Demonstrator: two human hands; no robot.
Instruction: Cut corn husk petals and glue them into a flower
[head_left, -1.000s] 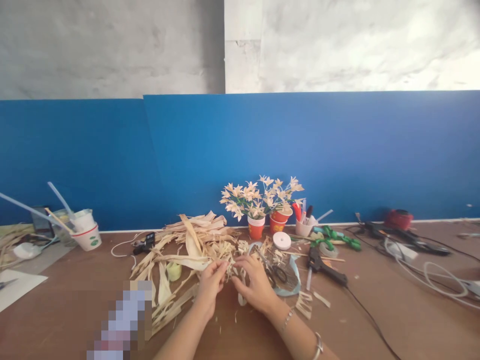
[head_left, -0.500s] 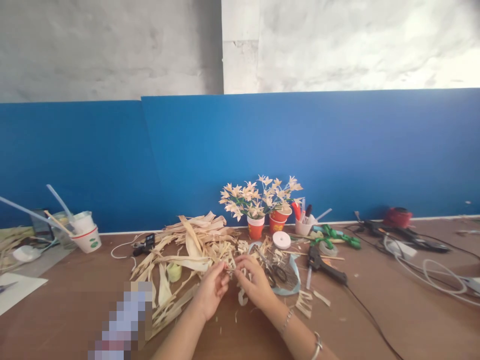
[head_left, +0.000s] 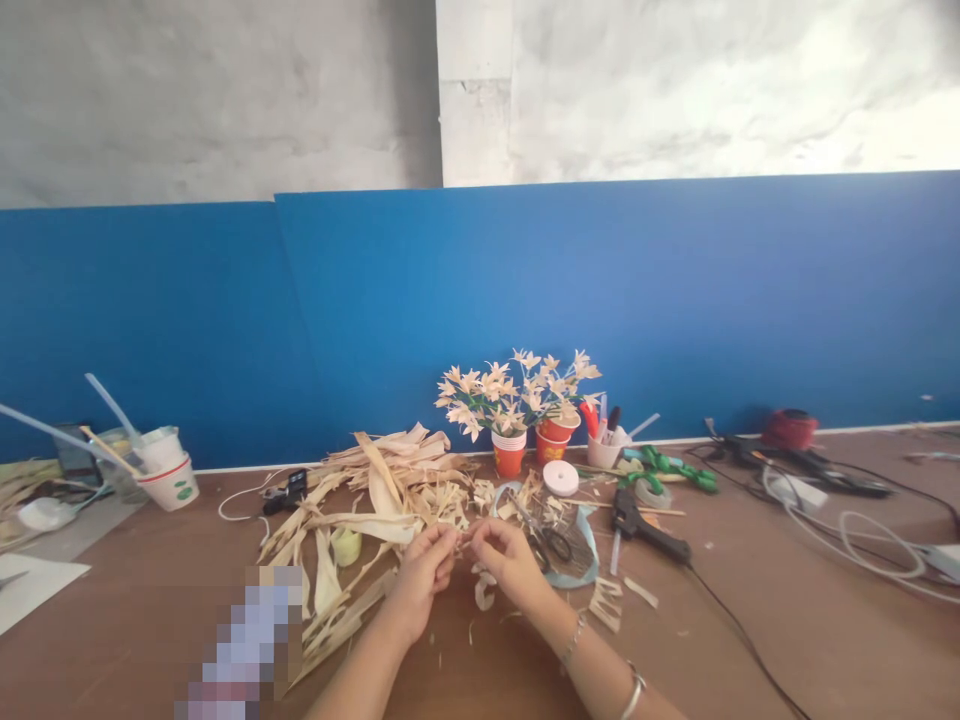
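My left hand (head_left: 426,572) and my right hand (head_left: 506,558) meet fingertip to fingertip above the near edge of the scraps. Each is closed in a pinch, and between them is something small and thin that I cannot make out. To the left and behind spreads a pile of dried corn husks (head_left: 382,480). Right beside my right hand lie black-handled scissors (head_left: 555,545) on a blue-rimmed round tray (head_left: 589,560) with husk bits. Behind stand pale husk flowers (head_left: 495,385) on green stems in a red paper cup (head_left: 508,455).
At the right are a black glue gun (head_left: 649,530) with its cord, green ribbon (head_left: 675,470), tape and white cables (head_left: 885,545). A white disc (head_left: 561,478) sits before the cups. A white cup (head_left: 169,482) stands at the left. A blue panel (head_left: 450,280) closes the back.
My right fingers have drawn together into a pinch, and my left fingers have closed more tightly. The whole view has shifted slightly.
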